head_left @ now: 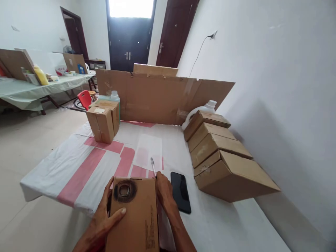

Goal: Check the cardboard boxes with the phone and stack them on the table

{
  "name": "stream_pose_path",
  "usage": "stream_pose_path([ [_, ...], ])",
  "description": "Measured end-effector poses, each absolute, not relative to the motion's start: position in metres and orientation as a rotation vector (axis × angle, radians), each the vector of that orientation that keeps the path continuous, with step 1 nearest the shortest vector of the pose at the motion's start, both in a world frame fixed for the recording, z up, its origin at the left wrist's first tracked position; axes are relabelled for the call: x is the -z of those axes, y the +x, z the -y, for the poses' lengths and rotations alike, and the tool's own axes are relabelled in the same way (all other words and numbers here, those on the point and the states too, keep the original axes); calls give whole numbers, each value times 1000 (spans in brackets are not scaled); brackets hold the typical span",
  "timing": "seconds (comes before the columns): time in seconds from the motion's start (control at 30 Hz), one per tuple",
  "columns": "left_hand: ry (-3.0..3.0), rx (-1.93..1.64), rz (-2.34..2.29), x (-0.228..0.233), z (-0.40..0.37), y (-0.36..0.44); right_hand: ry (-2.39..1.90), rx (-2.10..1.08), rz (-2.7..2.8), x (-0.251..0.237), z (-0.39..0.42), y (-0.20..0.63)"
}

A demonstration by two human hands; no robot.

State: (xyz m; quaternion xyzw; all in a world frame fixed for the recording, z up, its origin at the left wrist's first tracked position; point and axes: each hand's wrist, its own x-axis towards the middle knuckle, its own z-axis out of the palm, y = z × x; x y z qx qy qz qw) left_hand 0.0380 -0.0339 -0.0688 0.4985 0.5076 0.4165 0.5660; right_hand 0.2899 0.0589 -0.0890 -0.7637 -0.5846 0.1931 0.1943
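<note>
A brown cardboard box (133, 220) stands at the near edge of the table, close to me. On its top face is a small hole ringed by dark scribbled ink (125, 190), and printed text runs along the right side. My left hand (106, 213) grips the box's left side, its thumb lying across the top face. At the far right corner of the box, my right hand (164, 189) is closed around the lower end of a slim pen (152, 163), which sticks up and away from me. My right fingertips are partly hidden. Beside that hand lies a black phone (181, 192).
Several cardboard boxes (223, 154) line the table's right side, a white jug (201, 109) behind them. More boxes (102, 122) and a green-tinted bottle (114, 96) stand back left. A paper sheet (148, 147) lies mid-table. A cardboard panel (157, 96) closes off the back.
</note>
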Motion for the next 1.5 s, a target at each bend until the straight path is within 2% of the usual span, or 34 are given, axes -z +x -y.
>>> stream_pose_path([
  [0.17, 1141, -959, -1199, 62, 34, 38, -2297, -429, 1646, 95, -36, 300],
  [0.3, 1140, -938, -1203, 62, 33, 39, -2508, -270, 1420, 91, -14, 331],
  [0.47, 1167, -954, -1185, 66, 30, 40, -2605, -322, 1229, 98, -4, 356],
  [0.6, 1173, -949, -1190, 62, 32, 39, -2512, -400, 1142, 105, -8, 361],
  [0.97, 1123, -1099, -1151, 64, 37, 50, -1920, -735, 1009, 120, 10, 341],
  [1.03, 1102, -1109, -1140, 66, 38, 50, -1816, -842, 889, 116, 18, 341],
  [1.1, 1093, -1106, -1118, 69, 38, 49, -1574, -1095, 648, 104, 28, 343],
  [1.23, 1133, -1089, -1097, 74, 37, 46, -1060, -1491, 190, 59, 51, 342],
  [1.37, 1155, -1050, -1079, 68, 36, 48, -844, -1704, 191, 16, 60, 311],
  [1.5, 1181, -1042, -1107, 59, 36, 48, -651, -1965, 302, 1, 57, 260],
])
